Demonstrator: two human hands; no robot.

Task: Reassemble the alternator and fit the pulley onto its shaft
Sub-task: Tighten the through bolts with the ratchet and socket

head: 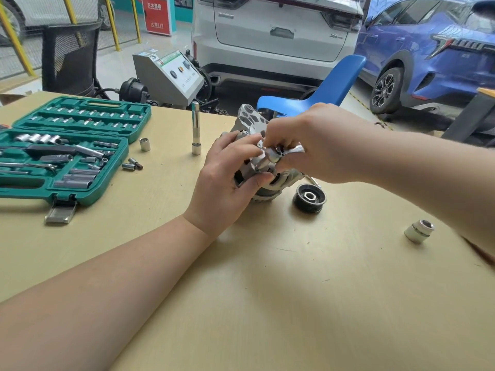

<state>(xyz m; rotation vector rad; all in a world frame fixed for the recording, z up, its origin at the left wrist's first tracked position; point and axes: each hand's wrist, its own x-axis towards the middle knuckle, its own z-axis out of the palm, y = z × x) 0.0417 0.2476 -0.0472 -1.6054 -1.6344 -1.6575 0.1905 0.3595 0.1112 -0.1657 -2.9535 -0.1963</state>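
A pale yellow-tan laminate tabletop (267,290) fills the lower part of the view, its surface matte with a few faint scuffs and scratches. Near the middle of its far edge sits the alternator (250,121), a silvery cast housing with dark vent slots, tilted on the tabletop. The left hand (227,180) wraps around the housing's near-left side, fingers curled over the top and thumb pressed against the front. The right hand (302,140) reaches in from the right and pinches a small chrome ratchet tool (278,153) set against the housing's front face; exactly what the tool engages is hidden by the fingers.

Just to the right of the alternator the black ribbed pulley (310,198) lies flat on the tabletop, apart from the shaft, with a hex nut (310,195) resting in its centre. Nearer the right edge a large chrome socket (419,231) lies on its side. Toward the far edge, left of the alternator, a long chrome extension (196,128) stands upright, with a short socket (145,144) beside it and some small bits (131,164) lying loose.

At the left edge an open green tool case (69,153) holds rows of sockets and drivers, its latch hanging toward the near side.

Beyond the tabletop is a workshop floor: a blue plastic chair (329,89), a grey test bench unit (168,76), a black mesh bin (71,54), yellow railings (16,38), a white car (276,36) seen from behind and a blue car (428,54) to the right.
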